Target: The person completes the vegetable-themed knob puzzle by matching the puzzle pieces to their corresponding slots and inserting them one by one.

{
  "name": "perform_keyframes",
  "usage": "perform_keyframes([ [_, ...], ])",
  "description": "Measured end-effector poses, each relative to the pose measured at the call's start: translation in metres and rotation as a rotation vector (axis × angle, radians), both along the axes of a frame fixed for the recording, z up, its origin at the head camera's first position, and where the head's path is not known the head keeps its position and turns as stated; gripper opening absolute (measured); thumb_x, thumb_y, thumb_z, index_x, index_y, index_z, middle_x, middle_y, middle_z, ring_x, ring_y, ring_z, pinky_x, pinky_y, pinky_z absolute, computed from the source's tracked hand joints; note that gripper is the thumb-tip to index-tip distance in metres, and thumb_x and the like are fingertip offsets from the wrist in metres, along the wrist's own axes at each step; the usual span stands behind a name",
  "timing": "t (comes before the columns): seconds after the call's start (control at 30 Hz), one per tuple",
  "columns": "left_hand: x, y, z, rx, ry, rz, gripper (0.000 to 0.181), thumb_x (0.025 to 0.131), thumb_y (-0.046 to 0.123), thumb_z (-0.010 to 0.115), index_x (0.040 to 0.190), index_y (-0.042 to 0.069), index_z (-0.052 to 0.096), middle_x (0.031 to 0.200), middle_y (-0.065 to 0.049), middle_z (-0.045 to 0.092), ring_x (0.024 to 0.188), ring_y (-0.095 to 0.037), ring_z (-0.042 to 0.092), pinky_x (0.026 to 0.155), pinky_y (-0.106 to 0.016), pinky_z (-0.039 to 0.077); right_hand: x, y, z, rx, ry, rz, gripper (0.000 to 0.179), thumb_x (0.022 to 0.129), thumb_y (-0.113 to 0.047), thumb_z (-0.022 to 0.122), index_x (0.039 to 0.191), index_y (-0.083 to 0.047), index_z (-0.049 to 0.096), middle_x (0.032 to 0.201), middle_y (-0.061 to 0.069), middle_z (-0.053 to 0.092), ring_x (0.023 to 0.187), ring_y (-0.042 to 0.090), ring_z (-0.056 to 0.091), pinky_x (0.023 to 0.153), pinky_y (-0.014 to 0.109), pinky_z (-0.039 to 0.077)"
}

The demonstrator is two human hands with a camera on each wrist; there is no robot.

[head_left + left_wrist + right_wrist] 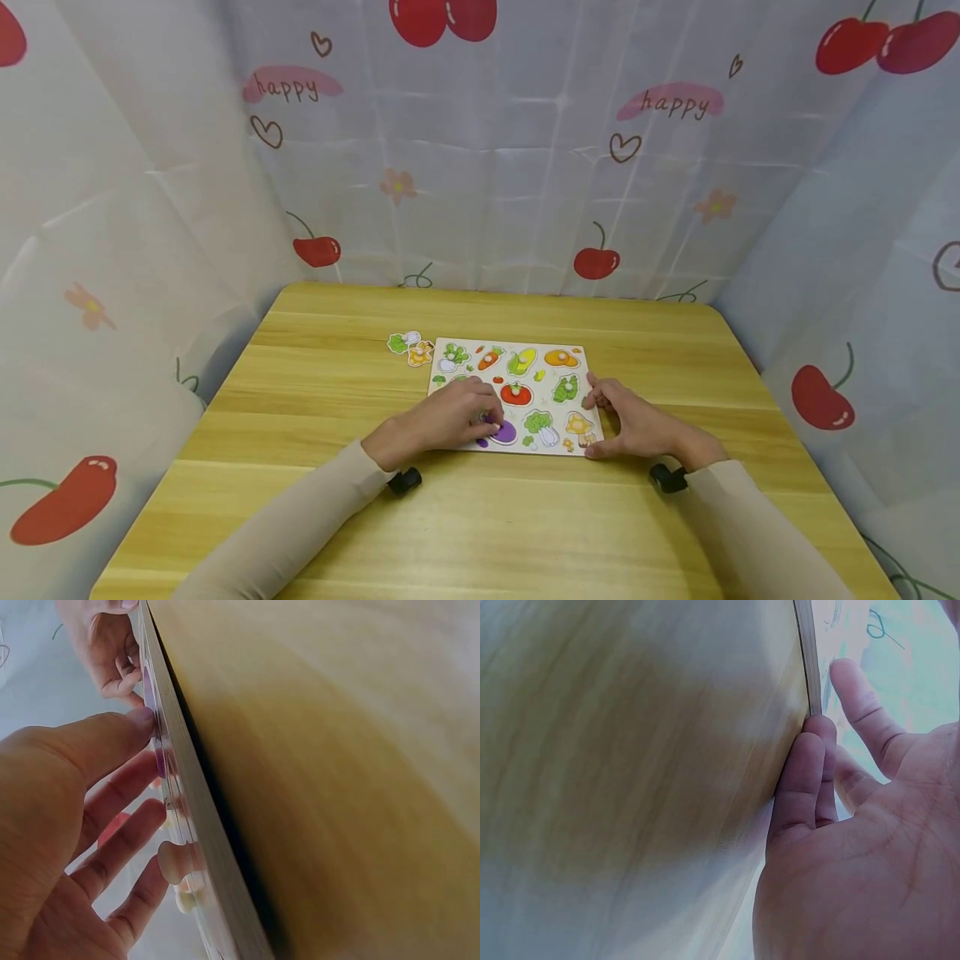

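Note:
A wooden vegetable puzzle board (pixel 551 392) lies flat on the table, bearing pictures of a tomato (pixel 516 393), a carrot (pixel 491 358) and corn (pixel 522 361). Near its front edge, the thumb and index finger of my left hand (pixel 453 414) pinch a purple eggplant puzzle piece (pixel 506 432). The other left fingers spread over the board in the left wrist view, by a round wooden knob (pixel 178 862). My right hand (pixel 637 421) holds the board's right side, thumb at the front corner. Bent fingertips (pixel 802 761) touch the board's edge in the right wrist view.
Two loose puzzle pieces lie just left of the board: a green and white vegetable (pixel 403 342) and an orange-yellow piece (pixel 421 355). The wooden table (pixel 517 533) meets a cherry-printed curtain (pixel 495 225) at the back and sides.

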State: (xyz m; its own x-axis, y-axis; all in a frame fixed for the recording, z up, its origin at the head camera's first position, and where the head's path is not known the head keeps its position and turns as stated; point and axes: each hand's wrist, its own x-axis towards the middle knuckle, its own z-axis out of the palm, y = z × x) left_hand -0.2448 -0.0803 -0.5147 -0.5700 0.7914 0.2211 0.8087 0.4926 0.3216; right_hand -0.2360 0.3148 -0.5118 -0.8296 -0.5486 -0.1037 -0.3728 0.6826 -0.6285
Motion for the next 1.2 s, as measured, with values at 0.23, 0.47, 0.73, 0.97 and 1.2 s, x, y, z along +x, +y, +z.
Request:
perform_keyframes([
  [0.23, 0.0018, 0.0006, 0.0025, -0.006, -0.007, 0.004, 0.008, 0.112, 0.026, 0.082, 0.110, 0.019, 0.085, 0.118, 0.006, 0.083, 0.112, -0.016, 0.071, 0.105, -0.037, 0.061, 0.0001, 0.0000, 0.0005, 0.006, 0.006, 0.000, 0.073, 0.088, -0.046, 0.104, 0.136, -0.013, 0.060, 0.189, 0.031, 0.029, 0.172, 0.053, 0.040, 0.134, 0.040, 0.040],
  [0.47, 0.0028, 0.0012, 0.0033, -0.013, -0.024, 0.009, 0.006, 0.110, 0.023, 0.084, 0.111, 0.018, 0.086, 0.117, 0.005, 0.082, 0.110, -0.015, 0.070, 0.103, -0.037, 0.060, 0.0012, -0.0008, 0.0021, 0.004, 0.009, 0.000, 0.074, 0.088, -0.046, 0.104, 0.136, -0.011, 0.060, 0.189, 0.032, 0.029, 0.172, 0.053, 0.040, 0.133, 0.033, 0.039],
  [0.73, 0.0003, -0.0003, 0.0000, -0.014, -0.003, 0.006, 0.003, 0.109, 0.024, 0.086, 0.111, 0.023, 0.088, 0.119, 0.007, 0.083, 0.113, -0.014, 0.073, 0.106, -0.038, 0.061, 0.0019, -0.0027, 0.0034, 0.014, -0.010, -0.013, 0.073, 0.087, -0.046, 0.104, 0.135, -0.013, 0.060, 0.190, 0.030, 0.029, 0.173, 0.051, 0.039, 0.134, 0.036, 0.040],
  [0.97, -0.0004, -0.0011, 0.0005, -0.018, 0.015, -0.006, 0.006, 0.109, 0.026, 0.086, 0.112, 0.021, 0.088, 0.120, 0.006, 0.083, 0.114, -0.015, 0.074, 0.105, -0.038, 0.063, 0.0012, -0.0025, 0.0025, 0.014, -0.006, -0.009, 0.072, 0.088, -0.046, 0.104, 0.135, -0.014, 0.060, 0.190, 0.030, 0.029, 0.172, 0.051, 0.041, 0.132, 0.033, 0.041],
  [1.2, 0.0005, -0.0020, 0.0011, -0.011, -0.011, 0.000, 0.007, 0.109, 0.026, 0.086, 0.114, 0.022, 0.088, 0.122, 0.005, 0.083, 0.115, -0.016, 0.074, 0.106, -0.039, 0.062, 0.0012, -0.0021, 0.0027, 0.016, -0.003, -0.009, 0.072, 0.088, -0.046, 0.104, 0.135, -0.014, 0.060, 0.189, 0.030, 0.030, 0.173, 0.051, 0.040, 0.134, 0.031, 0.039],
])
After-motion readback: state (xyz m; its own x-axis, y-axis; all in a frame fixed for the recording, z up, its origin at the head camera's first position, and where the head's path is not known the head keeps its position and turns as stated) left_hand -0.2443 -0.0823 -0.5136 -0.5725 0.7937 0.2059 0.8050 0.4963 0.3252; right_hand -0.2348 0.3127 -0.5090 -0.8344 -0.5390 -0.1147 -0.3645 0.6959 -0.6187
